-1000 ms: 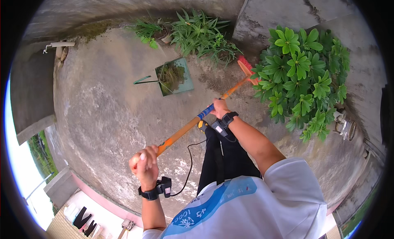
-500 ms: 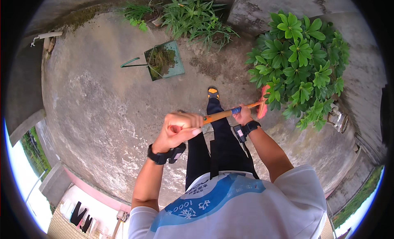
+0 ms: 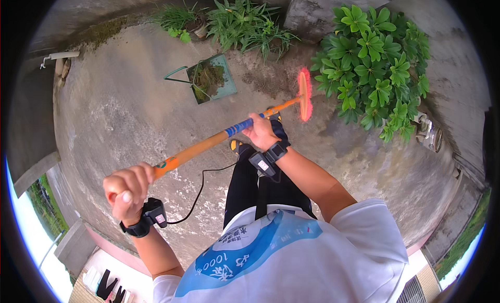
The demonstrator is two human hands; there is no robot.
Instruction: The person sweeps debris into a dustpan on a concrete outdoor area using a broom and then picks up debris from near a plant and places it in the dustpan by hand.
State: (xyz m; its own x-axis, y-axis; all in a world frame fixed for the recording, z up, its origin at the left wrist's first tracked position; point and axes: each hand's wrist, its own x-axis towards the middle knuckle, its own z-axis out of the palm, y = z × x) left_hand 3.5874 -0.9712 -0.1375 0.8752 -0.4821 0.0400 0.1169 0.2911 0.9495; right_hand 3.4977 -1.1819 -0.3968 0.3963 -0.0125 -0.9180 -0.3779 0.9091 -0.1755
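Note:
A broom with an orange handle [image 3: 200, 148] and red-pink bristles [image 3: 304, 95] slants up to the right across my front. My left hand [image 3: 128, 187] is closed round the top end of its handle, out to the left. Further down, my right hand [image 3: 260, 132] grips the handle just past a blue wrapped band. The broom head is near the leafy bush, beside a patch of dark dirt [image 3: 271, 83]; whether the bristles touch the ground I cannot tell. Ahead, a green dustpan [image 3: 225, 83] with a raised wire handle holds dark, mossy debris [image 3: 209, 80].
A large leafy bush [image 3: 372, 68] fills the far right against a concrete wall. Spiky green plants [image 3: 239, 24] line the far edge. A pipe with a tap [image 3: 60, 55] juts out at far left. My shoes [image 3: 237, 146] stand on the stained concrete floor [image 3: 130, 110].
The broom head has swung out from beside the bush, leftward and farther away. My left hand has moved left and nearer; my right hand has moved left. One foot has shifted.

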